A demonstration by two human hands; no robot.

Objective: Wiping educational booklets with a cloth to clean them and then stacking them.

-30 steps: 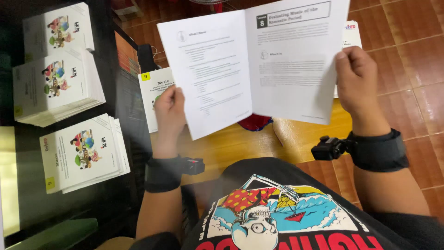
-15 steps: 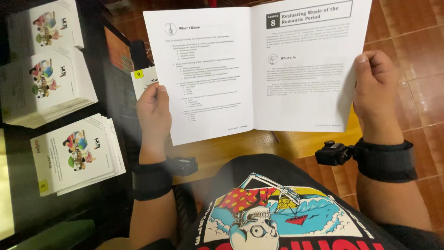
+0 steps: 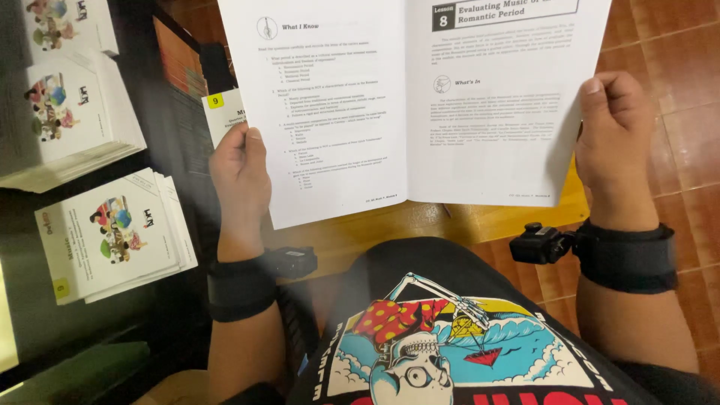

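Nearest the camera: black shirt with a bright skull print, filling the bottom of the view. A black band with a small black device sits on each wrist.

Left hand closed on the left edge of an open booklet, thumb on the printed page, fingers behind it. Right hand closed on the right edge, thumb on the page front, fingers curled behind.

Booklet is held up between the two hands, spread open to two white pages of black print, above the lap and in front of a wooden seat. Left page carries a numbered list; right page has a dark heading box at top. Top of the booklet runs out of view.

Behind the left hand, a second white booklet with a yellow corner square shows partly, the rest hidden.

Further left, on a dark table: a stack of white booklets with colourful cover drawings, near the left forearm. Beyond it, a second stack, then a third at the top corner.

Right side: red-brown tiled floor.
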